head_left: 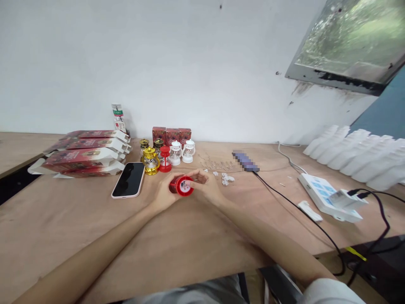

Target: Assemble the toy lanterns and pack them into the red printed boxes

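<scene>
My left hand [166, 189] is wrapped round a small red toy lantern [180, 192], tipped so that its round base faces me. My right hand [205, 183] grips the same lantern from the other side, its thumb pressed at the white middle of the base. Whether a tiny part sits under that thumb I cannot tell. Just behind my hands stand another red lantern [165, 159], a gold lantern [151, 161], two white lanterns [188, 151] and two dark ones [158, 145]. Small white plastic parts [225, 179] lie right of my right hand.
Flattened red boxes [84, 160] pile up at the left, near a phone [128, 180]. Three small red boxes [172, 136] stand by the wall. To the right are a blurred device [246, 161] on a black cable, a power strip [327, 198] and several white bottles [357, 154].
</scene>
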